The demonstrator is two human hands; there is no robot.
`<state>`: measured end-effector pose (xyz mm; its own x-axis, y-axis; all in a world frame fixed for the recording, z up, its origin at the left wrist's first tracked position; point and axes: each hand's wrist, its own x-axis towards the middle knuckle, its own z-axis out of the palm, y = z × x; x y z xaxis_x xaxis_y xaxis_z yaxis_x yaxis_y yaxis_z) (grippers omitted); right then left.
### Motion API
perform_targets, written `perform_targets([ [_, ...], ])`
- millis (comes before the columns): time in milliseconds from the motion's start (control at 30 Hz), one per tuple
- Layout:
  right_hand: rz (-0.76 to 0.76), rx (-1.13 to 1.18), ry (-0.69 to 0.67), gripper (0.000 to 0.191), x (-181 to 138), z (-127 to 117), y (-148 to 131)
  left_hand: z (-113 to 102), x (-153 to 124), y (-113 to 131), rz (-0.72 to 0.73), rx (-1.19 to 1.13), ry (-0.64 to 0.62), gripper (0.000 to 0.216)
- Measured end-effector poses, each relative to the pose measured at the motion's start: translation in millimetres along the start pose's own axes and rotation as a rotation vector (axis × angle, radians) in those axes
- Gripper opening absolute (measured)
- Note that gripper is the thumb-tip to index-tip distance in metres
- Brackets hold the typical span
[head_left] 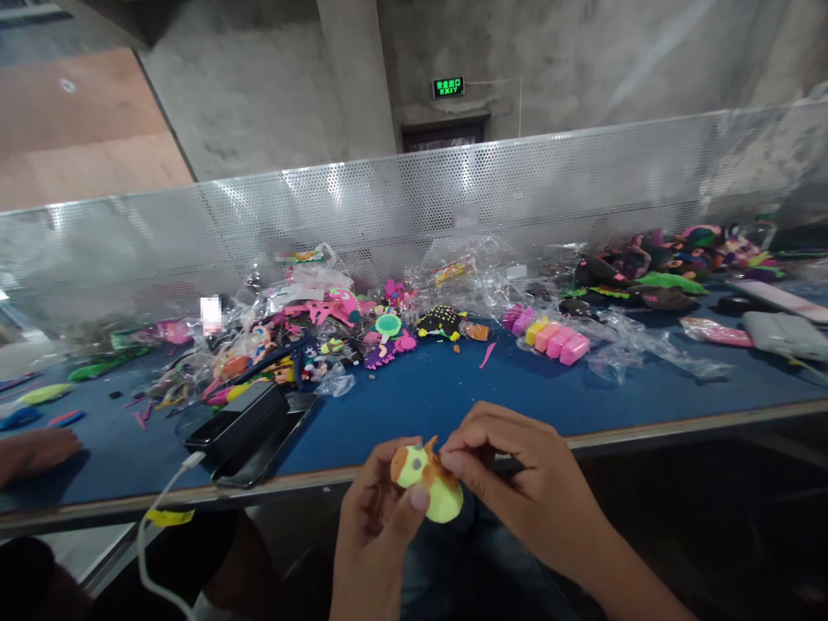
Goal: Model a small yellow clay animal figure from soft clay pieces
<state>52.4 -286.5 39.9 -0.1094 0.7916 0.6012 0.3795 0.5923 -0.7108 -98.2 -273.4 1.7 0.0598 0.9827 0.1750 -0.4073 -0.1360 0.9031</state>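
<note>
In front of my lap, below the table edge, I hold a small modelling clay animal figure (445, 504) in yellow with orange-brown parts and a grey round eye. My left hand (381, 509) is closed around its left side, with the thumb pressed on the front. Thumb and forefinger of my right hand (511, 466) pinch together at the brown clay (437, 470) along the figure's upper right side. The fingertips hide exactly what they grip there.
On the blue table (401, 414) lie pink, orange and yellow clay blocks (557, 340), a heap of colourful clay pieces (323, 319), plastic wrapping and a black phone-like device (236, 418) with a white cable (146, 543). Another person's hand (39, 453) rests at the left. A perforated metal screen (414, 198) stands behind.
</note>
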Motion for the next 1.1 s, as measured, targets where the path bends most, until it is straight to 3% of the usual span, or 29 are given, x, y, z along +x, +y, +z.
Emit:
perform_targets([
  [233, 0.044, 0.05, 0.021, 0.008, 0.4, 4.4, 0.5, -0.8, -1.3, -1.6, -0.006, -0.009, -0.009, 0.035],
  [400, 0.172, 0.233, 0.017, 0.018, -1.4, 2.6, 3.3, 3.0, -1.9, 0.7, -0.007, 0.012, 0.029, 0.039],
  [633, 0.392, 1.08, -0.164, 0.026, -2.6, 0.5, 7.7, -0.9, -3.4, 1.3, -0.001, 0.046, 0.093, 0.039],
  [833, 0.36, 1.589, -0.3, 0.025, -7.4, 2.1, 4.5, -9.9, -3.0, -6.2, -0.005, 0.017, 0.105, 0.042],
  [967, 0.344, 1.672, -0.319, 0.026, -12.8, 5.7, 4.1, -9.8, -4.6, -4.6, -0.019, 0.017, 0.088, 0.042],
  [1100, 0.357, 1.554, -0.259, 0.031, -14.4, 7.7, 5.6, -9.0, -5.1, -2.7, -0.035, 0.022, 0.095, 0.042],
])
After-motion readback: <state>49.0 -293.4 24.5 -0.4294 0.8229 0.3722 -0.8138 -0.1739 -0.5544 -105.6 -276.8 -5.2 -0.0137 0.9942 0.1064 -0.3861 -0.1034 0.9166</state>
